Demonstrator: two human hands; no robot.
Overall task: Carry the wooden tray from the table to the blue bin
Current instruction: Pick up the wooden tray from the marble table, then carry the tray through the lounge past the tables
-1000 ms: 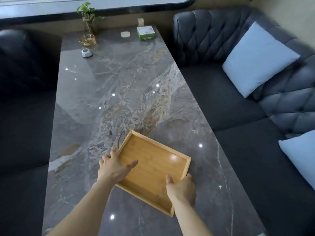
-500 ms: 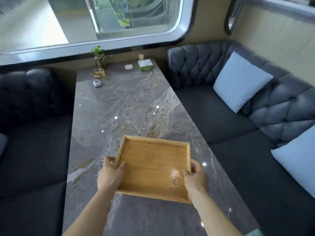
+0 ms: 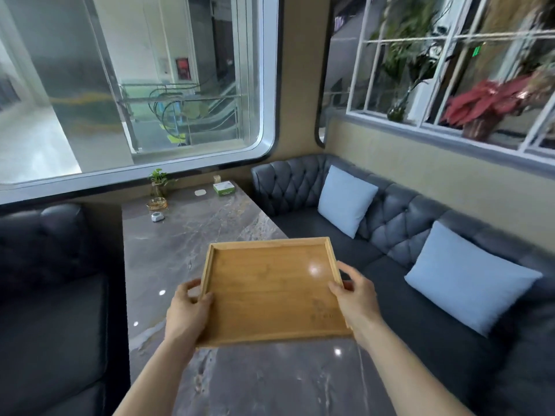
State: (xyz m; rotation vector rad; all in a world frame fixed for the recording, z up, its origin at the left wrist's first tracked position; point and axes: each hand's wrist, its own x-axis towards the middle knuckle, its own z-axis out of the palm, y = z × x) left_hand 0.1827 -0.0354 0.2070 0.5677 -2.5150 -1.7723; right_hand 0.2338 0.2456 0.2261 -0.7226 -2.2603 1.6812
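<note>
Both bare arms reach forward from bottom of view. Left hand [image 3: 186, 310] grips left edge of wooden tray [image 3: 270, 292], thumb on top, fingers curled under. Right hand [image 3: 356, 292] grips right edge, thumb over rim, fingers [image 3: 348, 270] spread along outside. Wrists straight, arms slightly bent, tray held between hands.

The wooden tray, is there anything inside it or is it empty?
Empty. The wooden tray shows only bare wood and a light glare inside its rim, while the left hand and right hand hold its sides.
</note>
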